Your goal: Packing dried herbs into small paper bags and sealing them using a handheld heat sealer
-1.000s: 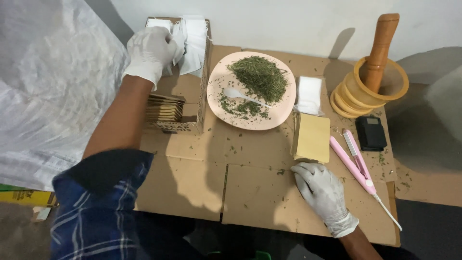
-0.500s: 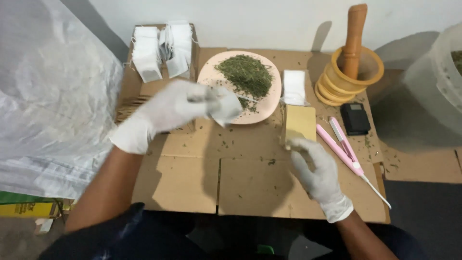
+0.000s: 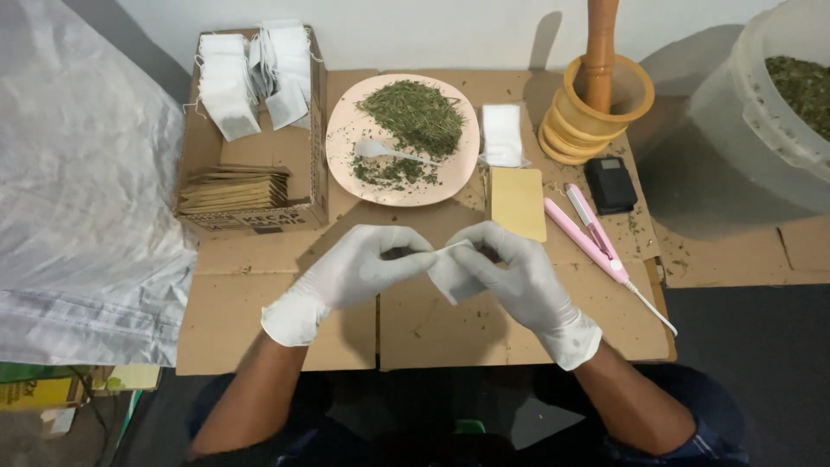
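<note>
Both of my hands wear white gloves and meet over the middle of the cardboard work surface (image 3: 285,329). My left hand (image 3: 359,268) and my right hand (image 3: 510,272) pinch the same small white filter bag (image 3: 451,270) between them, its top edge stretched from fingertip to fingertip. Just beyond them sits a pink plate (image 3: 346,143) with a heap of dried green herb (image 3: 413,114) and a white spoon (image 3: 385,152). A tan envelope (image 3: 517,202) lies right of the plate.
A cardboard box (image 3: 251,216) at the back left holds empty white bags (image 3: 251,78) and stacked tan envelopes (image 3: 233,188). A yellow mortar with wooden pestle (image 3: 596,95), small black scale (image 3: 610,183), pink sealing iron (image 3: 592,235) and herb-filled tub (image 3: 778,104) stand right. Plastic sheeting (image 3: 78,190) lies left.
My left hand came back from the box with a white bag and moved to the centre. My right hand lifted off the cardboard and took hold of the bag too.
</note>
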